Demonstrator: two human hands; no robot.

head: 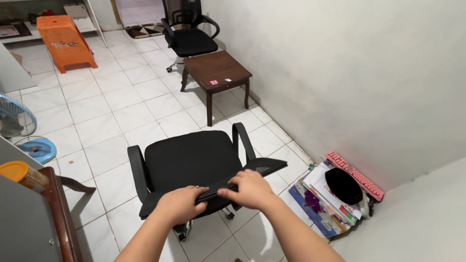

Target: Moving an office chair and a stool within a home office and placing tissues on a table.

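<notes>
A black office chair (187,157) with curved armrests stands on the white tiled floor just in front of me, its seat facing away. My left hand (180,204) and my right hand (248,188) both grip the top edge of the chair's backrest (262,167), side by side, fingers curled over it. The backrest looks foreshortened from above. The chair's wheels (183,237) show beneath my left wrist.
A small dark wooden table (217,73) and a second black office chair (190,40) stand further along the right wall. An orange plastic stool (64,41) is at far left, a blue fan (19,127) at left. Books, a pink keyboard (357,175) and a black object lie in the right corner.
</notes>
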